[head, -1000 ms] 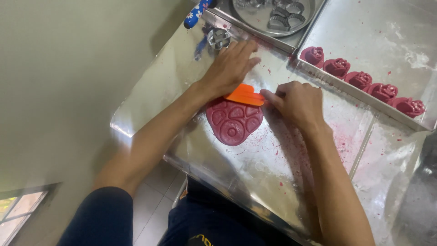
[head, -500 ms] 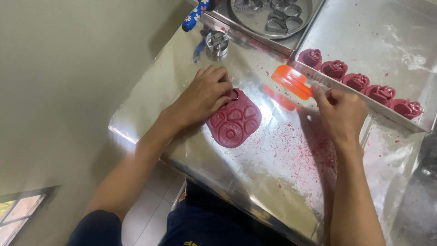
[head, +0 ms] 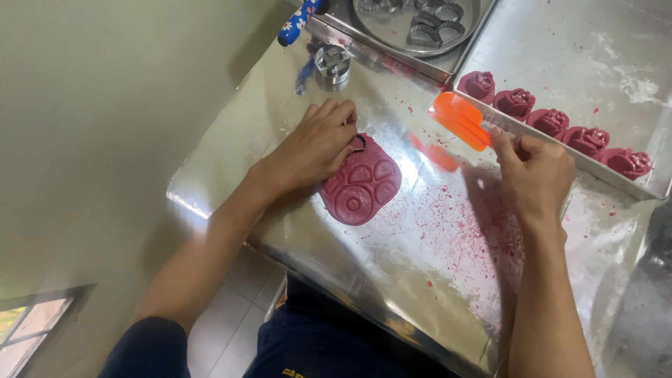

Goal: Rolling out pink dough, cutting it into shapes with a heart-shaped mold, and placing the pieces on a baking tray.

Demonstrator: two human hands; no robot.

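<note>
The worktop (head: 420,280) under both hands is glossy, mirror-smooth metal speckled with red crumbs. The dough (head: 362,180) by the left hand (head: 315,147) looks soft and matt. The scraper (head: 460,120) in the right hand (head: 535,175) is shiny orange plastic.

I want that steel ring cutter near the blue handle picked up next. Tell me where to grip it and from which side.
Grip the ring cutter by its round outer wall, coming straight down from above. It stands upright and alone on the steel table, so fingers can close on opposite sides. The left hand is nearer, but rests on the red dough sheet.
</note>
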